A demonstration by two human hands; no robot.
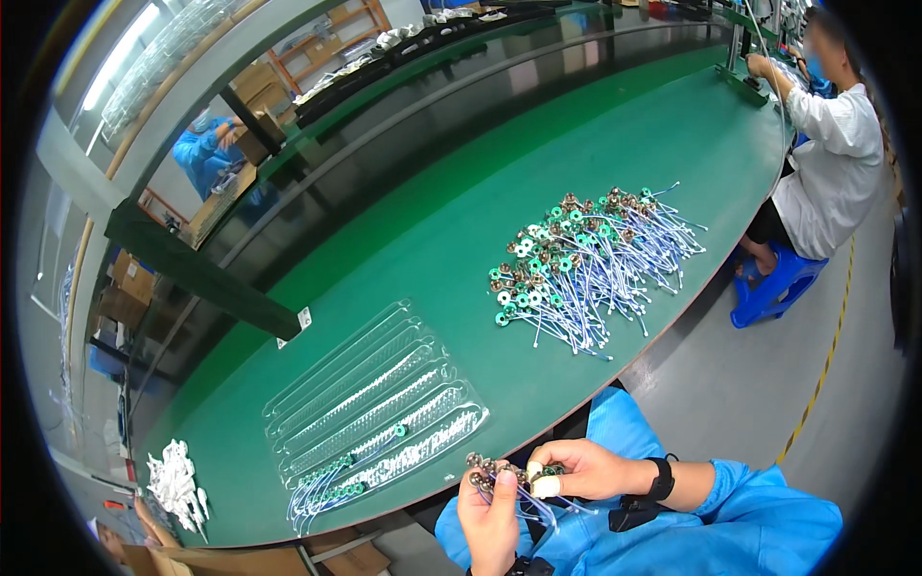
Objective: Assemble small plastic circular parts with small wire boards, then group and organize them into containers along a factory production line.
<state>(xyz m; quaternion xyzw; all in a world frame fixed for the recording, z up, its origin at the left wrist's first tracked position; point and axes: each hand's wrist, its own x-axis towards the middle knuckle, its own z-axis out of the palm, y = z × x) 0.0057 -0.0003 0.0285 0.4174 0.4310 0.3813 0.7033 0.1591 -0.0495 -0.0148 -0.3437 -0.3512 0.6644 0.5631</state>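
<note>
Just off the table's near edge, my left hand (488, 523) is closed around a bunch of small round metallic parts with blue-white wires (487, 472). My right hand (586, 470) meets it, thumb and fingers pinched on more of these wired parts; white covers show on its fingertips. Wires hang below both hands. A clear plastic tray (331, 392) with long slots lies to the left. Several green-faced wired parts (327, 480) rest in its near slots, their wires trailing over the front-left edge. Ahead and right is a large pile of the same wired parts (595, 259).
White pieces (178, 485) are heaped at the table's left end. A dark post (206, 274) is fixed to the green table (461, 240). A person in white (831, 163) sits at right on a blue stool (778, 288). Another person in blue (202, 154) is beyond the table.
</note>
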